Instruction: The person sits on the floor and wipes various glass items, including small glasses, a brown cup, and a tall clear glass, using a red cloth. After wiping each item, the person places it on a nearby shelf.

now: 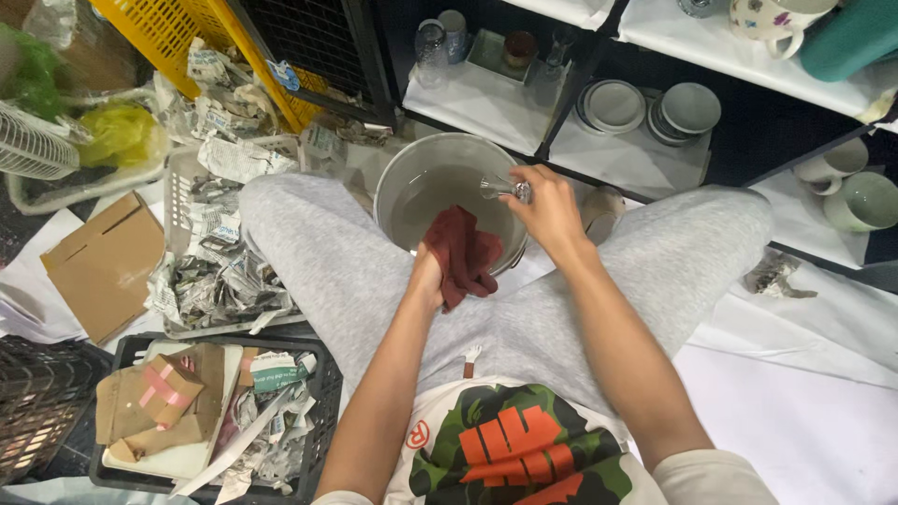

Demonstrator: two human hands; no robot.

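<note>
Dark red cloth [463, 254], crumpled and damp-looking, is bunched in the person's left hand [428, 271], whose fingers are closed around it just over the near rim of a round grey metal basin [402, 168] holding cloudy water. The basin sits on the floor between the grey-trousered knees. The right hand [547, 208] hovers over the basin's far side, fingertips pinched on a small clear glass object [500, 188] held above the water; what kind of glassware it is I cannot tell. To the left lie a white plastic tray of crumpled newspaper [220, 271] and a flat brown cardboard box [103, 266]. Grey plates [613, 105] are stacked on a low black shelf beyond.
</note>
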